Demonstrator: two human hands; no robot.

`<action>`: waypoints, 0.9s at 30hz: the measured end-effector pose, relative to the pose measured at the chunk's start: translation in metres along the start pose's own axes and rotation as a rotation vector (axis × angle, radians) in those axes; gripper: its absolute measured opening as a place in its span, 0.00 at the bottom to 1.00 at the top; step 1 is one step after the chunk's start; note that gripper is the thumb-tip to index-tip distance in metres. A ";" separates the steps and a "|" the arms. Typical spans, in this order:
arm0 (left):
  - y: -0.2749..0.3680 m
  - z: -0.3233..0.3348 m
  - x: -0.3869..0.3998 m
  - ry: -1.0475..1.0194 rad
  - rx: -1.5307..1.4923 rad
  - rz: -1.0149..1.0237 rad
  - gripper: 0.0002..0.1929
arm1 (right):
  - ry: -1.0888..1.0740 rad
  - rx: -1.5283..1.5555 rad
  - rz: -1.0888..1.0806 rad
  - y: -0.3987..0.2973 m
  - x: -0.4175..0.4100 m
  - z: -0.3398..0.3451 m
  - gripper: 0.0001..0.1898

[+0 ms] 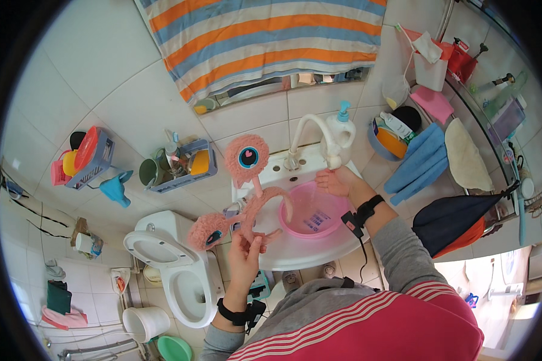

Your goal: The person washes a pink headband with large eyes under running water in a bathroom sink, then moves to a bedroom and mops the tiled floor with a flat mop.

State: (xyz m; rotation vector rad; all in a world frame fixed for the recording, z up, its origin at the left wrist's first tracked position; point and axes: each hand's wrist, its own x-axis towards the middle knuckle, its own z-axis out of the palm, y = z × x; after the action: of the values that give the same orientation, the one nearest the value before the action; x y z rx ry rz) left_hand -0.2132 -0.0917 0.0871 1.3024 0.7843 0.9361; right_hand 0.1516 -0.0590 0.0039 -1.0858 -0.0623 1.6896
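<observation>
My left hand (245, 253) grips a fuzzy pink plush headband (253, 212) by one end. The band arches up beside the basin, and its other end overlaps the basin's left side. Two eyeball-shaped plush balls stand out from it on stalks: an upper eyeball (247, 158) and a lower eyeball (209, 231). My right hand (334, 181) is just below the spout of a white faucet (314, 135), over the far rim of a pink plastic basin (314, 230). Its fingers look close together; whether they touch the rim is unclear. The basin sits in a white washbasin (298, 259).
A white pump bottle (343, 131) stands behind the faucet. A wall basket (185, 164) with toiletries hangs left of it. On the left is a toilet (180, 270) with its lid up. Cloths, including a blue towel (418, 164), hang at right. A cable trails from my right wristband (363, 214).
</observation>
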 end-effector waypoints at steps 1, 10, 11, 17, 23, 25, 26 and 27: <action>0.000 0.001 0.000 0.001 -0.005 -0.003 0.09 | 0.047 -0.009 0.001 -0.001 0.000 0.001 0.28; -0.004 0.001 -0.003 0.007 -0.020 -0.009 0.07 | 0.208 -0.316 -0.419 0.000 -0.001 0.014 0.07; -0.005 0.001 -0.003 0.008 -0.003 -0.019 0.07 | 0.229 -0.351 -0.447 0.000 -0.002 0.016 0.07; -0.010 0.001 -0.003 0.024 0.009 -0.017 0.07 | 0.418 -0.747 -0.509 0.001 -0.004 0.027 0.09; -0.010 0.002 -0.004 0.039 0.000 -0.021 0.07 | 0.498 -0.669 -0.703 0.020 0.042 -0.004 0.17; -0.010 0.000 -0.005 0.039 -0.018 -0.024 0.07 | 0.451 -0.794 -0.751 0.033 0.064 -0.020 0.16; -0.010 -0.001 -0.005 0.045 -0.005 -0.032 0.07 | 0.472 -0.839 -0.742 0.041 0.075 -0.023 0.17; -0.010 -0.003 -0.006 0.052 -0.001 -0.037 0.07 | 0.444 -1.053 -0.759 0.048 0.084 -0.024 0.18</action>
State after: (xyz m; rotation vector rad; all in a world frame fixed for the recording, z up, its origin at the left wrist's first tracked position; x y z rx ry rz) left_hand -0.2167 -0.0959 0.0765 1.2625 0.8451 0.9432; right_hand 0.1322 -0.0243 -0.0872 -1.8569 -1.0275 0.6314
